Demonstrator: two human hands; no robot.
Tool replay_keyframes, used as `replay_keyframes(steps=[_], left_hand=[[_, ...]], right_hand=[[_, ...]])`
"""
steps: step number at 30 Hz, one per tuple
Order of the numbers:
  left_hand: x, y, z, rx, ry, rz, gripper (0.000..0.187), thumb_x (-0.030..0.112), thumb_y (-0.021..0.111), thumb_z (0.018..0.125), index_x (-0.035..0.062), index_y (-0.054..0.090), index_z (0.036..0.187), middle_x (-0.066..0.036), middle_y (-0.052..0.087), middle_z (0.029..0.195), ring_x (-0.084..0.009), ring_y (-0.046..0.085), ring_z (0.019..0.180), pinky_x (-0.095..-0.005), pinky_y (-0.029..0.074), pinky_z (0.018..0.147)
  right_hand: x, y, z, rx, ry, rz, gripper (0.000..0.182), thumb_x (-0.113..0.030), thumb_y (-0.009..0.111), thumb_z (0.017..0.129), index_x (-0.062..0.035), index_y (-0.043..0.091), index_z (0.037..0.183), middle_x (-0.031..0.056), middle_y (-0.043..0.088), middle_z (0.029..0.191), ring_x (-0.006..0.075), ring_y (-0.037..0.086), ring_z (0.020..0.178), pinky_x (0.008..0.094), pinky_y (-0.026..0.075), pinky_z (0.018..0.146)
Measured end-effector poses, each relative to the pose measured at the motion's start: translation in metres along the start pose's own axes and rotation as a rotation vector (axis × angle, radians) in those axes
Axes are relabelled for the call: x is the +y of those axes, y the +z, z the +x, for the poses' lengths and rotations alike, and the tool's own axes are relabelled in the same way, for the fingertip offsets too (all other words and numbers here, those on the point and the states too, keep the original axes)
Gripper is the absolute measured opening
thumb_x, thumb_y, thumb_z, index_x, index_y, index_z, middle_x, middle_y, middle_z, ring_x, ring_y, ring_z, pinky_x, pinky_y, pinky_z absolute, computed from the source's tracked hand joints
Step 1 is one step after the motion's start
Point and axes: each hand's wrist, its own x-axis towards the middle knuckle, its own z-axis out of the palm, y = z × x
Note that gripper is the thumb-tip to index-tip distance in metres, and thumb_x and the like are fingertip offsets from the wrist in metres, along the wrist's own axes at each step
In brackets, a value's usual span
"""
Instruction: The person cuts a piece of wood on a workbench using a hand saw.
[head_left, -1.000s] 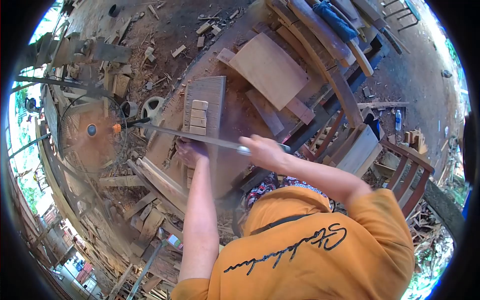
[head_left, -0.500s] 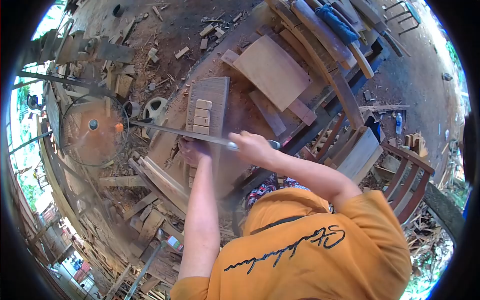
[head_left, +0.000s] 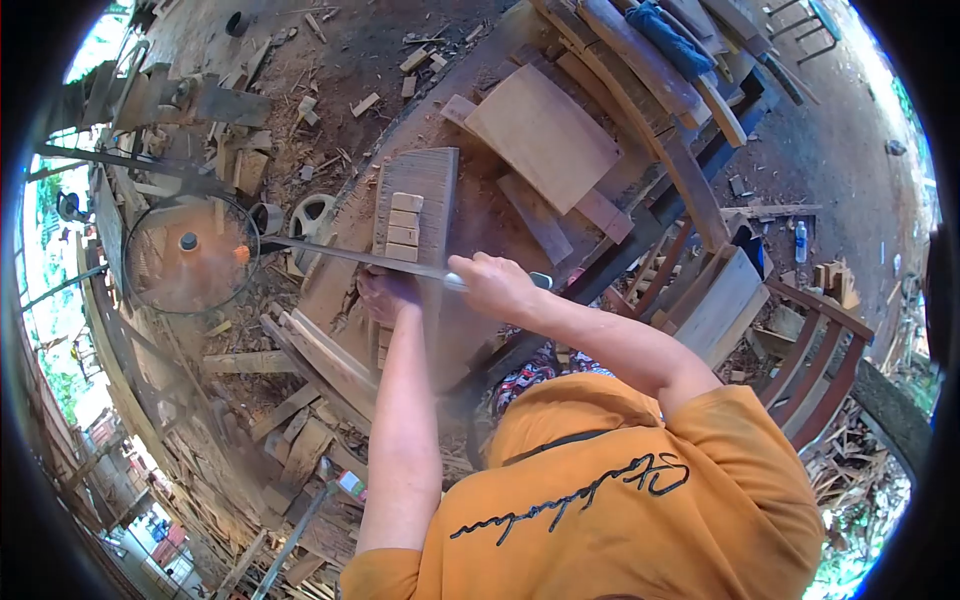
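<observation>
My right hand [head_left: 493,285] is closed around the pale handle of a hand saw [head_left: 350,255]. Its long, thin blade points left and lies across a row of small wooden blocks [head_left: 404,220]. That row runs lengthwise on a thick grey board [head_left: 438,190]. Just below the blade, my left hand [head_left: 388,294] grips the near part of the row, its fingers partly hidden by the blade and wrist. More blocks show past the left wrist.
A round caged fan [head_left: 190,255] stands at the left, close beyond the saw's tip. Past the board lies a wide wooden panel [head_left: 545,135]. Long curved timbers [head_left: 640,60] are stacked at upper right, and scrap wood [head_left: 300,450] covers the ground at lower left.
My right hand has shifted slightly left and up, and the saw blade has slid left with it. My left hand stays on the blocks.
</observation>
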Motion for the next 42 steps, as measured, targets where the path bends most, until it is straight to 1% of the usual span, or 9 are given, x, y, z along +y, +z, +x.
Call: replay_keyframes(steps=[7,10,15,21,24,25,29,37,42], left_hand=[[-0.005,0.010,0.002,0.014,-0.039,-0.038,0.052,0.044,0.031,0.100,0.0107,0.063,0.124,-0.011,0.064,0.125,-0.0345,0.056,0.118,-0.0492,0.043,0.098],[-0.008,0.013,0.004,-0.149,-0.155,0.095,0.053,0.046,0.031,0.100,0.0119,0.064,0.124,-0.010,0.063,0.128,-0.0337,0.056,0.119,-0.0480,0.043,0.099],[-0.001,0.004,-0.001,0.016,-0.011,-0.046,0.052,0.046,0.032,0.099,0.0129,0.059,0.129,-0.010,0.060,0.132,-0.0335,0.051,0.125,-0.0494,0.042,0.100],[-0.003,0.006,-0.005,0.001,-0.009,-0.055,0.052,0.046,0.033,0.099,0.0097,0.061,0.124,-0.013,0.060,0.130,-0.0348,0.054,0.120,-0.0509,0.044,0.097],[-0.049,0.065,0.042,-0.013,-0.073,-0.032,0.051,0.045,0.034,0.099,0.0086,0.062,0.121,-0.013,0.060,0.129,-0.0349,0.056,0.117,-0.0509,0.044,0.096],[0.000,0.003,-0.004,0.017,0.015,-0.017,0.051,0.045,0.035,0.098,0.0082,0.063,0.120,-0.013,0.060,0.129,-0.0342,0.056,0.117,-0.0509,0.044,0.096],[-0.003,0.007,0.006,0.075,0.015,-0.016,0.051,0.045,0.034,0.098,0.0094,0.063,0.120,-0.012,0.061,0.129,-0.0344,0.056,0.117,-0.0515,0.044,0.095],[-0.049,0.064,0.031,0.027,-0.079,0.001,0.051,0.044,0.031,0.098,0.0140,0.063,0.124,-0.010,0.060,0.132,-0.0346,0.054,0.121,-0.0521,0.042,0.099],[-0.007,0.013,0.005,0.024,0.003,-0.025,0.051,0.043,0.031,0.099,0.0126,0.063,0.125,-0.010,0.061,0.131,-0.0361,0.054,0.119,-0.0536,0.042,0.098]], right_hand=[[0.030,-0.056,-0.103,-0.023,0.047,-0.078,0.019,-0.019,0.062,0.089,-0.0092,0.055,0.104,0.0211,0.061,0.086,0.0423,0.064,0.081,0.0510,0.053,0.071],[0.022,-0.042,-0.076,-0.022,0.045,-0.043,0.017,-0.016,0.060,0.090,-0.0078,0.055,0.103,0.0226,0.061,0.088,0.0435,0.064,0.083,0.0517,0.053,0.071],[-0.005,-0.005,-0.007,0.007,-0.027,-0.008,0.015,-0.009,0.054,0.089,-0.0070,0.055,0.104,0.0242,0.062,0.088,0.0449,0.064,0.083,0.0525,0.052,0.072],[0.038,-0.058,-0.111,-0.020,0.061,-0.083,0.021,-0.013,0.064,0.085,-0.0089,0.055,0.103,0.0198,0.060,0.084,0.0418,0.065,0.080,0.0505,0.054,0.071],[0.033,-0.034,-0.083,-0.009,0.054,-0.062,0.022,-0.015,0.066,0.084,-0.0075,0.054,0.101,0.0197,0.059,0.085,0.0423,0.064,0.081,0.0508,0.052,0.071],[0.028,-0.018,-0.054,0.022,-0.001,-0.039,0.021,-0.014,0.065,0.084,-0.0075,0.054,0.101,0.0200,0.059,0.086,0.0425,0.064,0.081,0.0513,0.052,0.071],[0.005,0.003,-0.009,0.062,-0.046,-0.026,0.019,-0.013,0.063,0.085,-0.0078,0.054,0.101,0.0211,0.060,0.087,0.0432,0.063,0.079,0.0518,0.052,0.071],[0.041,-0.039,-0.094,-0.018,0.054,-0.041,0.021,-0.010,0.062,0.085,-0.0088,0.054,0.104,0.0207,0.059,0.084,0.0430,0.064,0.081,0.0516,0.052,0.074],[0.010,0.005,-0.002,0.025,-0.040,-0.021,0.022,-0.007,0.061,0.082,-0.0069,0.052,0.102,0.0221,0.060,0.086,0.0438,0.062,0.083,0.0513,0.052,0.071]])
